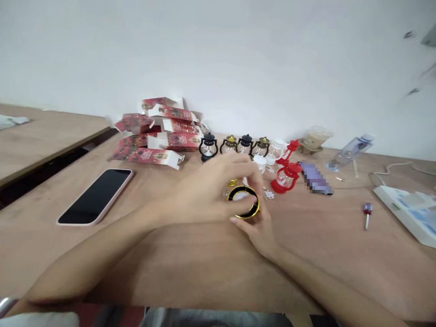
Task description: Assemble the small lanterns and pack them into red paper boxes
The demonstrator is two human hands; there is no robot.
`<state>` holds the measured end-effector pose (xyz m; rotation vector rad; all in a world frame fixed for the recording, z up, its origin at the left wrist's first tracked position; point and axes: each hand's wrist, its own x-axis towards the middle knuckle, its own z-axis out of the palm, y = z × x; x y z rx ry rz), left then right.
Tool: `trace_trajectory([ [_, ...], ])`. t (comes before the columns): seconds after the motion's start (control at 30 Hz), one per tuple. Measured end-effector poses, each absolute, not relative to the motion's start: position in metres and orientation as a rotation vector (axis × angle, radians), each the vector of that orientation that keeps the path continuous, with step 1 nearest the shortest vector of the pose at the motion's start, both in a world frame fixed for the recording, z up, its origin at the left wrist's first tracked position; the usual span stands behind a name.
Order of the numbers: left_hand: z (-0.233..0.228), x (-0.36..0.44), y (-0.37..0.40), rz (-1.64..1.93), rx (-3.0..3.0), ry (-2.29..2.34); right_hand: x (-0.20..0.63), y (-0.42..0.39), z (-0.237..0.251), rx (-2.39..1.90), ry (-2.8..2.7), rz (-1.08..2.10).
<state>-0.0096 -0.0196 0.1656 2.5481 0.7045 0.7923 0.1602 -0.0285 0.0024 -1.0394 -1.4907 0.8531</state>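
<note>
1. Head view, looking down at the wooden table [190, 268]: both hands meet near its middle around a small black lantern base with a gold rim [244, 202].
2. Left hand [207, 193] lies over the top of the piece, fingers curled narrow and pinching something pale at its upper edge; what exactly it pinches is too blurred to tell.
3. Right hand [259, 229] cups the piece from below and the near side, fingers closed around it.
4. To do this well, I judge the lower hand should keep the ring steady and level while the upper fingers work with light pressure; small loose bits lie just beside on the table and could be knocked away.
5. Far behind stands a row of mini lanterns [235, 145]; a red lantern [286, 175] lies to the right.
6. Red cartons [155, 136] are stacked far left; their print is unreadable.
7. Phone [97, 196], screen dark, lies left; a small screwdriver [367, 213] right. No writing can be read anywhere.
</note>
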Motion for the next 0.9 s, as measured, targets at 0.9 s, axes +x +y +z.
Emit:
trace_trajectory([
  [0.9,0.140,-0.005,0.003,0.449,3.296,0.614,0.159,-0.025,0.006,-0.929,-1.510,0.874],
])
